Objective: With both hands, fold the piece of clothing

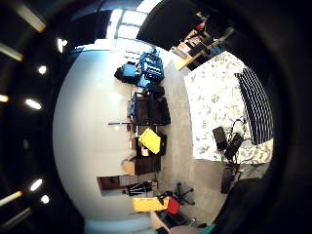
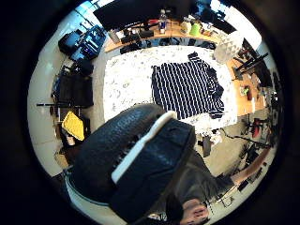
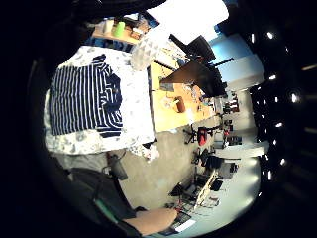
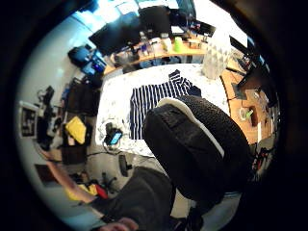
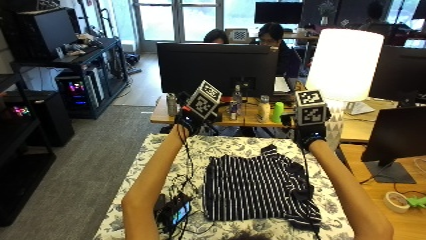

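A dark shirt with thin white stripes lies spread flat on the flower-patterned table cover, one sleeve bunched at its right side. Both arms are raised above the table's far edge. My left hand is up over the far left corner and my right hand over the far right; neither touches the cloth. From high above, the palm views show the whole shirt. A gloved digit fills part of each thumb side view, with nothing in it.
A phone-like device with cables lies at the table's front left. Behind the table stands a wooden desk with a monitor, bottles and a green cup. A white lamp stands at the right.
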### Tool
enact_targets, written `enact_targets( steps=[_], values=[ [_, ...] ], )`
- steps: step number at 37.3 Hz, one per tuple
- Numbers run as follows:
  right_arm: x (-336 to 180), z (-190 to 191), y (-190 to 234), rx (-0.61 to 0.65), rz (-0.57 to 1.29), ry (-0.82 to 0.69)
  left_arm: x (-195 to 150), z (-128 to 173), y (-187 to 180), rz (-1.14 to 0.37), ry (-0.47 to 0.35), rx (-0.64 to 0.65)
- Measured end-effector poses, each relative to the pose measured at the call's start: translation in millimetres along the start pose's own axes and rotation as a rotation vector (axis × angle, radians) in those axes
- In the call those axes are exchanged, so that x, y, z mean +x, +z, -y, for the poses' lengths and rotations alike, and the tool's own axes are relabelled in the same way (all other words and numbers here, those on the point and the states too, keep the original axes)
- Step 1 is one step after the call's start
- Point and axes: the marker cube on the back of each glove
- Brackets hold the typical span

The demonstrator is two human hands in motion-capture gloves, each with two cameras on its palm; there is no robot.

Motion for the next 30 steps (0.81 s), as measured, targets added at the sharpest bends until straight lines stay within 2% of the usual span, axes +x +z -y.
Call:
enact_targets(
  steps=[6, 11, 16, 23, 30],
  values=[
    [7, -35, -2, -0.057, 0.036, -0.054, -11, -19, -10, 0.112, -0.028, -0.030],
    [29, -49, -5, -0.063, 0.048, -0.023, -18, -33, -29, 0.028, -0.029, 0.008],
    [50, -46, -1, -0.058, 0.058, 0.020, -17, -37, -33, 0.024, -0.022, 0.035],
    [64, -44, 6, -0.088, 0.050, 0.054, -2, -25, -23, -0.013, 0.002, 0.082],
    [73, -41, 27, -0.174, 0.051, 0.039, 36, -13, 9, -0.103, 0.077, 0.007]
  ],
)
